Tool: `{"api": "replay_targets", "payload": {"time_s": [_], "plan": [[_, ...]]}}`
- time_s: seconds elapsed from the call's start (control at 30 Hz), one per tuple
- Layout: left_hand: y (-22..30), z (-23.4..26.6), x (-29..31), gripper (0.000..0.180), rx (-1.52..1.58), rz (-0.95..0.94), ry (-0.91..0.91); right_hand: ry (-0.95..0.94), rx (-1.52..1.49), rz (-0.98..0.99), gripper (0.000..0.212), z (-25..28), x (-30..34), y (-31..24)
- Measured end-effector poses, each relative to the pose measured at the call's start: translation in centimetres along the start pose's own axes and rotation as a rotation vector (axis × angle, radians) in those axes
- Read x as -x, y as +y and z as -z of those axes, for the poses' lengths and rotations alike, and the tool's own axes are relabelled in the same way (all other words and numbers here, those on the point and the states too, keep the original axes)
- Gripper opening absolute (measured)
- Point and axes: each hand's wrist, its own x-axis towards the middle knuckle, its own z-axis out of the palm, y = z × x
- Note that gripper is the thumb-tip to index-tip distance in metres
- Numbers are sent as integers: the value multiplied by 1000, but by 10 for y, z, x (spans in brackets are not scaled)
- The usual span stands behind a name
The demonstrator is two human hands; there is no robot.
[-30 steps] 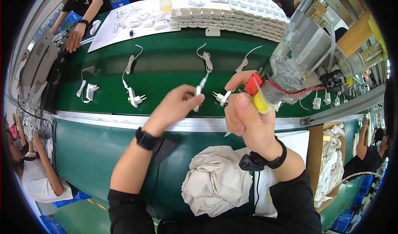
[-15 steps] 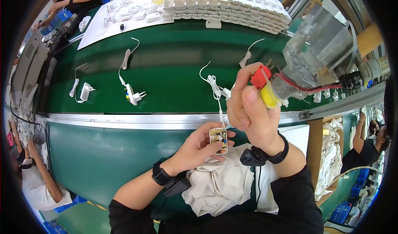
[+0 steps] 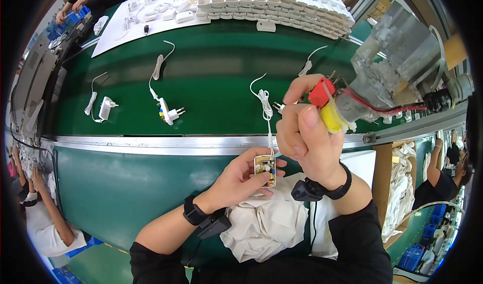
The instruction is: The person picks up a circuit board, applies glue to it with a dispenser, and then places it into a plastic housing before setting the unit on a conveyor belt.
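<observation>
My left hand (image 3: 238, 177) is closed round a small white adapter housing (image 3: 272, 185), open side up, with a circuit board (image 3: 263, 168) showing inside. The thumb lies over the board's lower part. From the housing's top, a coiled white cable (image 3: 264, 103) runs away over the metal rail. Above and to the right, my right hand (image 3: 313, 138) is curled round a glue gun (image 3: 329, 110) with a red switch, a yellow band and a grey body crusted with clear residue. A pale blue tip (image 3: 276, 155) shows below my right fingers at the housing's upper edge; my hand hides what joins it.
Adapters with cables (image 3: 170, 114) lie on the green belt (image 3: 216, 83) beyond the metal rail (image 3: 151, 144). White casings are stacked in trays (image 3: 271, 7) at the back. Bundled pale cloth (image 3: 264, 223) lies below my hands; a cardboard box (image 3: 383, 183) stands right. Other people work around.
The adapters and cables on the belt have shifted slightly to the right. My right hand and the glue gun have moved a little rightward; my left hand keeps its hold on the housing.
</observation>
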Motion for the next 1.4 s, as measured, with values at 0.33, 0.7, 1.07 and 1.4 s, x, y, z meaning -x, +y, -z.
{"api": "replay_targets", "payload": {"time_s": [0.33, 0.7, 1.07, 1.4], "plan": [[8, 10, 7, 40, 146, -17, 184, -88, -74, -43, 39, -18, 8, -2], [12, 20, 18, 39, 232, -102, 145, -75, -99, -68, 41, -37, 6, -2], [15, 27, 30, 40, 480, -71, -12, -91, -94, -74, 42, -55, 5, 0], [21, 33, 36, 40, 512, -59, -38, -59, -70, -77, 44, -65, 1, -3]]}}
